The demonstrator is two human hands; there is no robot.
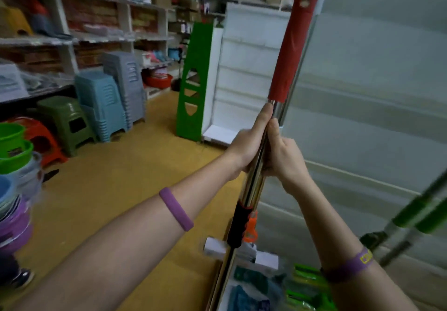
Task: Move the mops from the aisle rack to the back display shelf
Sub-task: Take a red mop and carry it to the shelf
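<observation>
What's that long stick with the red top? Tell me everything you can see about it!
It is a mop, held nearly upright, leaning slightly right. Its pole looks like shiny metal, with a red grip on top that has a hanging hole. Lower down sit a black collar and an orange clip. The left hand and right hand both grip the bare pole just under the red part. Its bottom end is blurry.

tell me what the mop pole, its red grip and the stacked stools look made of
The mop pole is likely polished metal, chrome-like: it shows mirror reflections. The red grip is probably matte plastic or rubber: dull, faintly textured. The stacked stools look like moulded plastic: uniform colour, slotted sides.
</observation>
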